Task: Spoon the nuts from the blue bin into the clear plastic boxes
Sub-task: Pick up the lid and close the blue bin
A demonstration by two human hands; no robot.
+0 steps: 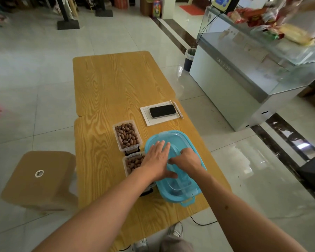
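On translucent blue bin [178,190] lid — left hand [157,160] spread flat | right hand [186,160] curled, pressing

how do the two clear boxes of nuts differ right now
The far clear box is fully in view, with nothing over it; the near clear box is partly hidden under the left hand and forearm. The far box stands apart from the blue bin; the near box sits right beside it. Both hold brown nuts, have no lid on, and stand in a line on the wooden table.
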